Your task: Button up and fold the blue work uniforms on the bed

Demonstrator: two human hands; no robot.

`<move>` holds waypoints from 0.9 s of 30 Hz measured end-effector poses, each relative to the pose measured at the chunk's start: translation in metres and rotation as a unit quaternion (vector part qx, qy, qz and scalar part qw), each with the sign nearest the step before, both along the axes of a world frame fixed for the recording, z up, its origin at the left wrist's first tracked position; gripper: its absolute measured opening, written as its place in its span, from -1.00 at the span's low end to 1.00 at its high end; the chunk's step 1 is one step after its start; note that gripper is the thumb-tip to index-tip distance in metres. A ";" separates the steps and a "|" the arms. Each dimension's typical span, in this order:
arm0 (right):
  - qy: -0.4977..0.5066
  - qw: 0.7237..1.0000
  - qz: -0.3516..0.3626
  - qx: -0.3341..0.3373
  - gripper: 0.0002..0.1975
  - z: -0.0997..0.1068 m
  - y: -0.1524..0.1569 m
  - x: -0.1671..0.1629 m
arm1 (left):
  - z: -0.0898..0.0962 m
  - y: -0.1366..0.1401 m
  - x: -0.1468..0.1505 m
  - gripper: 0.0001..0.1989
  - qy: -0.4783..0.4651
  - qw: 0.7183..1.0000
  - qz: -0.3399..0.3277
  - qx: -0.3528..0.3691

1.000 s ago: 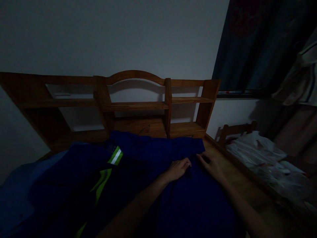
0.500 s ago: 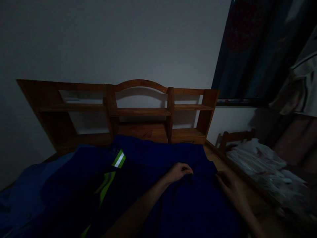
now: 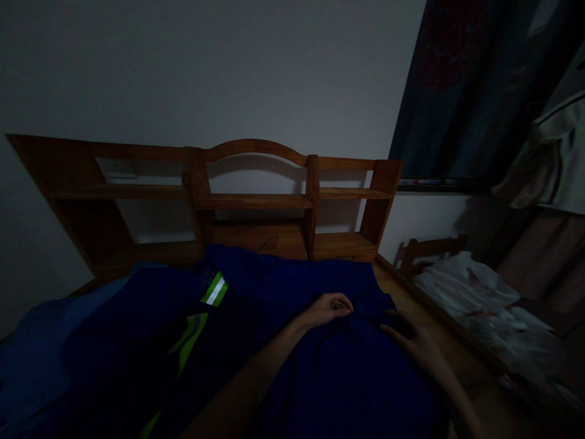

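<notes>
Dark blue work clothing (image 3: 356,378) lies spread over the bed, its cloth creased around my hands. Yellow-green and silver reflective strips (image 3: 214,289) cross its left part. My left hand (image 3: 328,309) rests on the middle of the cloth, thumb and fingertips pinched together on a small fold. To the right, my right hand (image 3: 414,338) is over the garment's right edge, thumb and forefinger apart, its other fingers in shadow. Whether the right fingertips touch the cloth is hard to tell in the dim light.
Behind the clothing stands a wooden headboard (image 3: 256,201) with shelves against the wall. Lighter blue fabric (image 3: 31,341) is heaped at the left. White plastic bags (image 3: 470,286) lie at the right beside a small wooden chair back (image 3: 434,246). Clothes (image 3: 567,158) hang at the far right.
My right hand has moved left onto the garment, and its thumb and forefinger have parted. My left hand has shifted slightly up and left, still pinching. The view has turned slightly.
</notes>
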State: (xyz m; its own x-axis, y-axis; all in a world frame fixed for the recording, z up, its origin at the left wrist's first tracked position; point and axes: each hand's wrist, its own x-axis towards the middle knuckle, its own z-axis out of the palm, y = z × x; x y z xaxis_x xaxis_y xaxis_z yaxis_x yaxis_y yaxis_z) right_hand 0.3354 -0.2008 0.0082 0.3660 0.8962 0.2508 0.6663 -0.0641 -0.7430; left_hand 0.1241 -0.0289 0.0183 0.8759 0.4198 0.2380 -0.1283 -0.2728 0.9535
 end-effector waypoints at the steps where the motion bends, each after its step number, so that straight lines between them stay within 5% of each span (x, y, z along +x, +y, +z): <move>1: -0.003 1.000 0.012 -0.001 -0.51 -0.001 0.001 0.002 | 0.002 0.000 -0.001 -0.73 0.001 1.000 -0.005 -0.006; 9: 0.024 0.999 0.026 -0.015 -0.59 -0.002 -0.002 0.008 | 0.005 -0.004 -0.002 -0.69 0.054 0.998 -0.019 -0.002; 17: 0.044 0.999 -0.022 -0.023 -0.60 0.005 -0.004 0.004 | 0.000 -0.017 -0.001 -0.87 0.054 0.980 0.030 0.189; 27: 0.053 0.999 0.001 0.009 -0.61 0.012 -0.001 -0.004 | 0.015 -0.041 -0.003 -0.76 0.091 0.877 0.253 0.398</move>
State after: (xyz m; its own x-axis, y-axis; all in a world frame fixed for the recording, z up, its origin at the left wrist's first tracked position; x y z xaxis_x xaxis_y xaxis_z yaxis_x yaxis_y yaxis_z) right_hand 0.3314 -0.2018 0.0205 0.3891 0.8929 0.2266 0.5839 -0.0488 -0.8103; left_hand 0.1209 -0.0698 0.0334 0.6794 0.5306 0.5069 0.3359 -0.8390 0.4281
